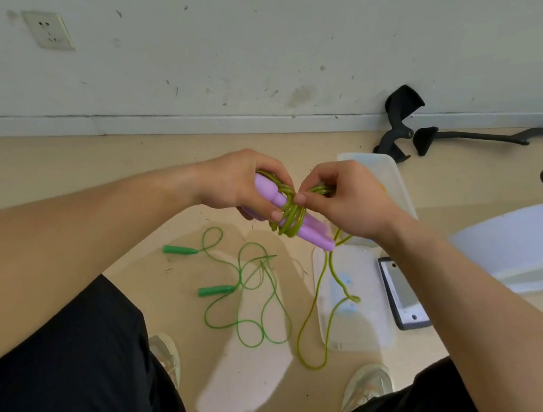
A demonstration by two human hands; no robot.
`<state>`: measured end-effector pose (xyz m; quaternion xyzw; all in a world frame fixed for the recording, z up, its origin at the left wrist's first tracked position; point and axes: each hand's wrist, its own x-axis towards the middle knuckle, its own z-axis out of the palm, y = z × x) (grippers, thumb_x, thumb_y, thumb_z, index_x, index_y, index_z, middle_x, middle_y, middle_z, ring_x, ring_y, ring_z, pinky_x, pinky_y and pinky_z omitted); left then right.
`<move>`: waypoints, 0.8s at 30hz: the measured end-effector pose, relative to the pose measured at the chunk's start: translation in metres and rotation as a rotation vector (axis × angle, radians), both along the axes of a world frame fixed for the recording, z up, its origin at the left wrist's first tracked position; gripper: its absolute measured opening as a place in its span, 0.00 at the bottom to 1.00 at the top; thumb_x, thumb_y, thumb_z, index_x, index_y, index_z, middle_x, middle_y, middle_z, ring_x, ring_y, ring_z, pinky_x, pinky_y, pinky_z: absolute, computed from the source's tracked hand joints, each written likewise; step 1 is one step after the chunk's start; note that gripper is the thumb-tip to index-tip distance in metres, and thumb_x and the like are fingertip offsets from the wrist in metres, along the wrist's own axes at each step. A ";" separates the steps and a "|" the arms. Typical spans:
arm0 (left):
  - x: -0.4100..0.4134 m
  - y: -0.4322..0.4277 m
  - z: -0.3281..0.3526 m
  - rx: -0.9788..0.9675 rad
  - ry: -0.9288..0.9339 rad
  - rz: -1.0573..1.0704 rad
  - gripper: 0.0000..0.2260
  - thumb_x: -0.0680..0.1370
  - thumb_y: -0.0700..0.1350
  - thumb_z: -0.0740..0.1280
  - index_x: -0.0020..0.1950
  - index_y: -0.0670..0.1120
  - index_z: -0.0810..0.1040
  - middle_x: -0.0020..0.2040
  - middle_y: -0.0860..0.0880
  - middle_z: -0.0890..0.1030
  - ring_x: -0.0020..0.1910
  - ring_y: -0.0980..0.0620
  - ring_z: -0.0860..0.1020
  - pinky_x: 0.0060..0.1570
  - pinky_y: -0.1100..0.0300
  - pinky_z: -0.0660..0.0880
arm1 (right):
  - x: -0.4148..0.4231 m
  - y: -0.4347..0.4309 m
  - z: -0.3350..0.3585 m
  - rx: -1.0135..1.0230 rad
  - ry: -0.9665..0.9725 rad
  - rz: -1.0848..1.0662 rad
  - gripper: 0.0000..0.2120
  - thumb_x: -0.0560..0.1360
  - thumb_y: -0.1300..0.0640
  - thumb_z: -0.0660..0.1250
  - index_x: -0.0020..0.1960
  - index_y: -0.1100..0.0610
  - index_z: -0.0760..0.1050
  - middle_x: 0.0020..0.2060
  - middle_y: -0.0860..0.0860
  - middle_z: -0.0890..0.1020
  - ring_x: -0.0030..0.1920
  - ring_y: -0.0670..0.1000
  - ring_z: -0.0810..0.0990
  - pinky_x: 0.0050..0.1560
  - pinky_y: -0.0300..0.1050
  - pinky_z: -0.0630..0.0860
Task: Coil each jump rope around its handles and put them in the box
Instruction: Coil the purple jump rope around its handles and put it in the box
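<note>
My left hand (235, 183) grips two purple handles (311, 232) held side by side, with several turns of yellow-green rope (291, 216) wound around their middle. My right hand (350, 202) pinches the same rope just above the coil. The loose part of this rope (316, 315) hangs down in a long loop over the floor. A second jump rope, with a thin green cord (251, 310) and two green handles (179, 250) (215, 291), lies uncoiled on the floor below my hands. A clear plastic box (388, 176) stands behind my right hand.
A clear lid (351, 320) lies flat on the floor to the right. A grey plate (403, 294) and black metal parts (479, 136) lie near the wall. My knees and shoes (367, 384) frame the floor space.
</note>
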<state>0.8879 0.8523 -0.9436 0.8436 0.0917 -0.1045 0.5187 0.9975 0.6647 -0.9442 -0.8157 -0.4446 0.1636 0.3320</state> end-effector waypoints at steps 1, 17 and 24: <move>-0.002 0.001 0.003 -0.031 0.013 -0.013 0.16 0.69 0.35 0.78 0.53 0.47 0.81 0.44 0.44 0.84 0.39 0.47 0.83 0.43 0.50 0.83 | 0.003 -0.002 -0.003 0.049 0.049 -0.009 0.07 0.72 0.53 0.77 0.41 0.54 0.80 0.32 0.45 0.79 0.31 0.41 0.73 0.35 0.34 0.69; -0.004 -0.006 0.009 -0.544 -0.109 0.247 0.18 0.65 0.38 0.75 0.54 0.48 0.79 0.45 0.47 0.83 0.42 0.43 0.83 0.44 0.51 0.83 | -0.017 0.001 -0.027 0.075 0.659 -0.236 0.20 0.84 0.47 0.53 0.36 0.55 0.66 0.25 0.46 0.66 0.27 0.49 0.60 0.35 0.46 0.69; 0.005 0.006 -0.002 -0.293 -0.207 0.492 0.16 0.69 0.35 0.78 0.52 0.49 0.80 0.44 0.47 0.83 0.37 0.47 0.84 0.41 0.53 0.83 | -0.041 0.005 -0.030 -0.149 0.150 -0.153 0.20 0.84 0.46 0.53 0.43 0.58 0.71 0.34 0.50 0.76 0.36 0.53 0.75 0.41 0.51 0.76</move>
